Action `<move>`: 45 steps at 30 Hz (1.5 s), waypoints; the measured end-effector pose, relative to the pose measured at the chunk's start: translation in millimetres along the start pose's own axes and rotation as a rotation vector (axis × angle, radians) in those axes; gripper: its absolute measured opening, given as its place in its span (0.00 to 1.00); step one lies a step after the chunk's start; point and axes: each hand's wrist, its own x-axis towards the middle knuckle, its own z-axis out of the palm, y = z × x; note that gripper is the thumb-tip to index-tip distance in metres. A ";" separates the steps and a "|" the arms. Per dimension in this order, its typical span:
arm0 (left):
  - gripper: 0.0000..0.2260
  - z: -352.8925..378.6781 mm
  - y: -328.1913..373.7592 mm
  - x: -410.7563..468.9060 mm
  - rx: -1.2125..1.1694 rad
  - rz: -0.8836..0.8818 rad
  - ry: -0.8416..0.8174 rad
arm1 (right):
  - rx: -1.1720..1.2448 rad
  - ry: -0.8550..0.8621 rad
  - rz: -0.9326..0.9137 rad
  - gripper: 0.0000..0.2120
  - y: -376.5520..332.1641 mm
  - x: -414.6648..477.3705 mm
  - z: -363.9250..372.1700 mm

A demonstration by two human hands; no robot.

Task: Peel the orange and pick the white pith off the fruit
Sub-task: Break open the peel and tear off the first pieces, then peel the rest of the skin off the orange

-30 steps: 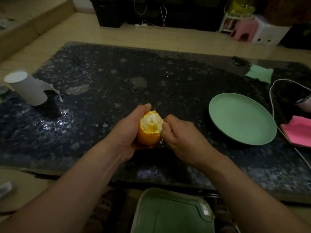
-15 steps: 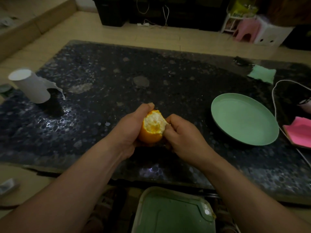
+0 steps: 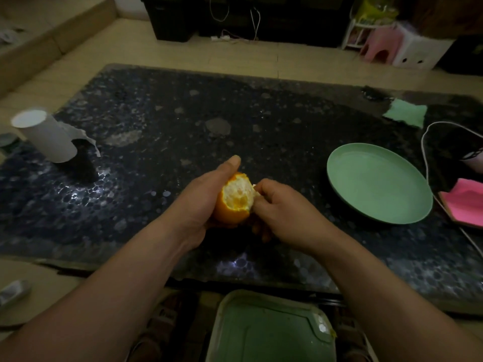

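A half-peeled orange [image 3: 236,199] is held above the dark table's near middle. Its top shows pale pith and flesh, its lower half still has orange skin. My left hand [image 3: 202,197] grips the orange from the left side, thumb up along its back. My right hand [image 3: 281,209] is curled against the fruit's right edge and pinches a strip of peel there. The fingertips under the fruit are hidden.
A green plate [image 3: 379,182] lies to the right on the pebble-patterned table [image 3: 156,142]. A white paper roll [image 3: 44,138] stands far left. A pink item [image 3: 467,202], a white cable [image 3: 428,158] and a green cloth [image 3: 405,114] are at the right. A green bin [image 3: 269,333] sits below the near edge.
My right hand has pulled the peel at the fruit's right edge further off, so more pale flesh shows. The left hand keeps its grip on the orange.
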 end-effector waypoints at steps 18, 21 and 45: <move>0.30 -14.6 -3.7 6.9 -0.744 -0.136 -0.131 | 1.230 0.157 0.198 0.11 3.9 7.5 12.0; 0.32 -13.1 -4.3 8.6 -0.678 -0.119 -0.080 | 0.511 0.222 0.172 0.12 11.8 9.8 10.2; 0.22 1.4 -7.4 14.5 -0.461 0.049 0.026 | 0.682 0.035 0.140 0.17 -3.9 -2.7 9.5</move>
